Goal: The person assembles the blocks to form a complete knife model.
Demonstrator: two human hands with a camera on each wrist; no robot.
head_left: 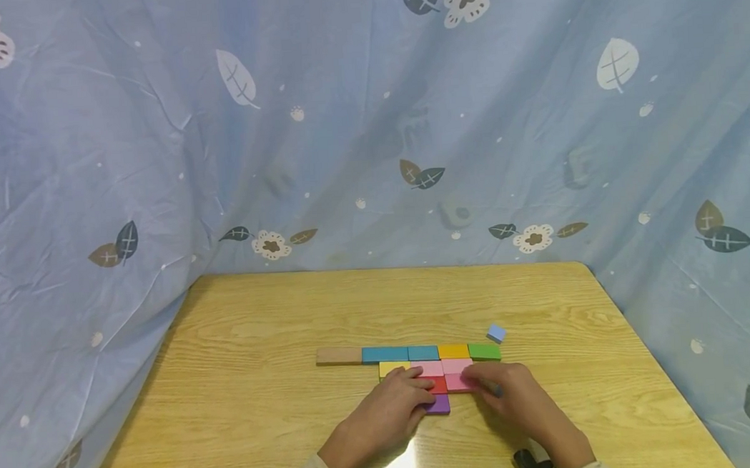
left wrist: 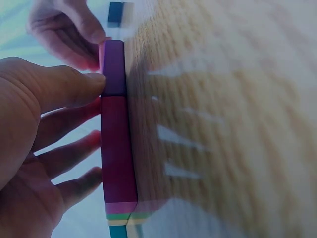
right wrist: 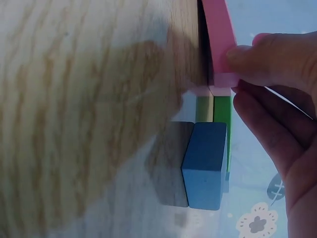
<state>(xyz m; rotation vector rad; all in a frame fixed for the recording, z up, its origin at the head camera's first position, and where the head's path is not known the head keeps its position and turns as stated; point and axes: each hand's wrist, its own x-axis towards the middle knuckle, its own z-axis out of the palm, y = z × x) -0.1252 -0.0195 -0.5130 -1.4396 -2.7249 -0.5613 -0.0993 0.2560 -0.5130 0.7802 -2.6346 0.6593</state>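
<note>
Small coloured blocks lie fitted together in rows on the table. My left hand [head_left: 388,408] lies over the left part, fingers spread on top near the red block [head_left: 438,385] and purple block [head_left: 438,405]. In the left wrist view its thumb touches the purple block [left wrist: 114,69], beside a longer dark red block [left wrist: 118,153]. With thumb and fingertips, my right hand [head_left: 520,400] pinches the lower pink block [head_left: 458,382] at its right end. Partly covered by that hand, a loose blue block [right wrist: 204,158] stands on the table.
Wooden, two blue, orange [head_left: 453,351] and green [head_left: 485,352] blocks form the far row. Below it are yellow [head_left: 393,367] and pink blocks. A light blue block [head_left: 496,333] lies apart at the back right. A patterned blue curtain [head_left: 355,121] surrounds the wooden table [head_left: 244,414].
</note>
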